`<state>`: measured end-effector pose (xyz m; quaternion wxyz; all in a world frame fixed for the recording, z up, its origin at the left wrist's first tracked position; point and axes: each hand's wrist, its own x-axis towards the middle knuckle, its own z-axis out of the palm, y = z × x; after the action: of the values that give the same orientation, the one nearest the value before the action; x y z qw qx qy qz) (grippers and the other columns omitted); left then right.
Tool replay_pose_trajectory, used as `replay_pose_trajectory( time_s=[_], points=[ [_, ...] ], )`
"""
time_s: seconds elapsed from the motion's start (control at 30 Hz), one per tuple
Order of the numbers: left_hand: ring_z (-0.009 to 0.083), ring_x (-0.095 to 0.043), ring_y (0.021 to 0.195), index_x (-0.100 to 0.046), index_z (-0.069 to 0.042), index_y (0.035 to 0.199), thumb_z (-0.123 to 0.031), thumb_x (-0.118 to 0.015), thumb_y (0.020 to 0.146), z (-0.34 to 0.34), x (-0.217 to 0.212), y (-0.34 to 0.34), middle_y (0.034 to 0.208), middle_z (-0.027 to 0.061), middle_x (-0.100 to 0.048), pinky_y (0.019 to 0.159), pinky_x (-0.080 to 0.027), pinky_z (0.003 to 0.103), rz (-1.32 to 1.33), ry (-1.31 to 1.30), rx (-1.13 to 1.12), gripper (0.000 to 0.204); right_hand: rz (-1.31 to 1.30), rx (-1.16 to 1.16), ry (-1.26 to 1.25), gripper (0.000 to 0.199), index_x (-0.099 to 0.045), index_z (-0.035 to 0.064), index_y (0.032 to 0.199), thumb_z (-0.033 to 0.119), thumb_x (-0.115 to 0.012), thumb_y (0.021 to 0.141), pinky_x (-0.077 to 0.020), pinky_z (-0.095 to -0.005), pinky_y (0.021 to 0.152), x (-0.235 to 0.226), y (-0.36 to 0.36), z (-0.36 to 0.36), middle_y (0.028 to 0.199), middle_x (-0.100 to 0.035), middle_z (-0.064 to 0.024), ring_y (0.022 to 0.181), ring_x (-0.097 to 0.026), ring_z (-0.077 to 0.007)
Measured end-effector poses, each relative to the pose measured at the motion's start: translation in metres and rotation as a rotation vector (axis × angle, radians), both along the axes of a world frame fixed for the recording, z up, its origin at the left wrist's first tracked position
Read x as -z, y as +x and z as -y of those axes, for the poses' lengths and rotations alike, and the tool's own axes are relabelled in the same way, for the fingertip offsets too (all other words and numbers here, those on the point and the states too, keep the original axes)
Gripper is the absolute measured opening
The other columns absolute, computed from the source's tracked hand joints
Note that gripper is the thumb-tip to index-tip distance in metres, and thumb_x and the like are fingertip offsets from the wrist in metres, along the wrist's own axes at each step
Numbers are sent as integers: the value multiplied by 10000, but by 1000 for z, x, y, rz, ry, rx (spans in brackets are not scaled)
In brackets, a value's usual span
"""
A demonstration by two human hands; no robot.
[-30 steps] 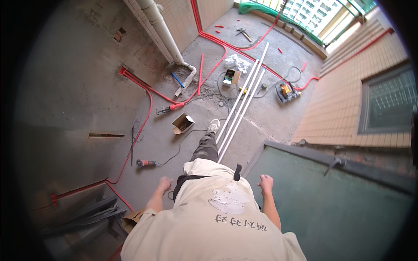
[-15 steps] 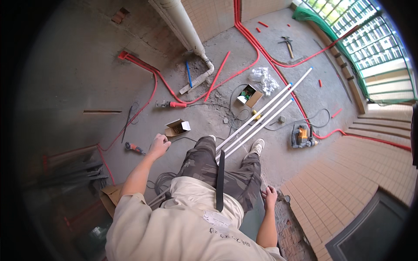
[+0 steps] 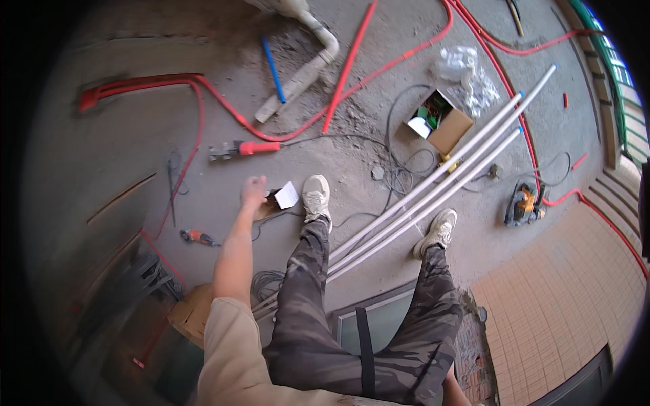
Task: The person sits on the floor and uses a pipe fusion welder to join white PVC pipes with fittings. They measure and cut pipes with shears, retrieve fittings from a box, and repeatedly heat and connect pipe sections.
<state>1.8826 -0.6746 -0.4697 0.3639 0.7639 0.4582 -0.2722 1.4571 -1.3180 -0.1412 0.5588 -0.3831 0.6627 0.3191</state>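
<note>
My left hand [image 3: 253,193] is stretched out over the floor, just left of and partly in front of a small cardboard box [image 3: 269,203] with a raised white flap. Its fingers are smeared, and I cannot tell whether they touch the box or hold anything. Low at the right, my right hand [image 3: 449,376] is mostly hidden beside my camouflage trouser leg, its fingers out of sight. Beyond the box lies a red power tool [image 3: 257,147]. To the left of my forearm rests an orange and grey power tool [image 3: 198,237].
Several white pipes [image 3: 433,186] lie diagonally between my feet. An open carton [image 3: 437,120], a clear plastic bag [image 3: 467,78] and an orange and black tool [image 3: 523,204] sit to the right. Red conduit [image 3: 393,68] and dark cables [image 3: 389,159] cross the rough floor.
My view has tilted down and come nearer the floor. My left hand has moved forward to the small box. My right hand has dropped beside my leg, now mostly hidden.
</note>
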Motion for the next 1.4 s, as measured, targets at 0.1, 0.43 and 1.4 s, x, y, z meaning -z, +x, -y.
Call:
replay_pose_trajectory(
  time_s=[0.1, 0.43, 1.4],
  points=[
    [358, -632, 1079, -291, -19, 1511, -642, -675, 868, -67, 67, 2, 1368, 245, -492, 826, -593, 462, 51, -163, -453, 974, -189, -139, -29, 338, -595, 26, 1307, 198, -502, 1032, -552, -392, 893, 6, 42, -16, 1166, -680, -115, 1002, -660, -233],
    [320, -590, 889, -485, -89, 1104, -138, -611, 746, -78, 226, 88, 1107, 129, -576, 746, -511, 489, -41, 11, -935, 383, -358, -58, -199, 261, -645, 21, 1185, 185, -581, 992, -542, -364, 814, 33, 62, -89, 1049, -694, -80, 918, -643, -194],
    [342, -619, 826, -650, -25, 979, -44, -848, 706, 709, -376, 142, 914, 131, -616, 741, -479, 411, 884, 151, 847, 338, -39, 149, -71, 225, -635, 28, 1122, 198, -603, 977, -541, -301, 630, -19, 77, 246, 893, -677, -71, 736, -677, -174]
  ],
)
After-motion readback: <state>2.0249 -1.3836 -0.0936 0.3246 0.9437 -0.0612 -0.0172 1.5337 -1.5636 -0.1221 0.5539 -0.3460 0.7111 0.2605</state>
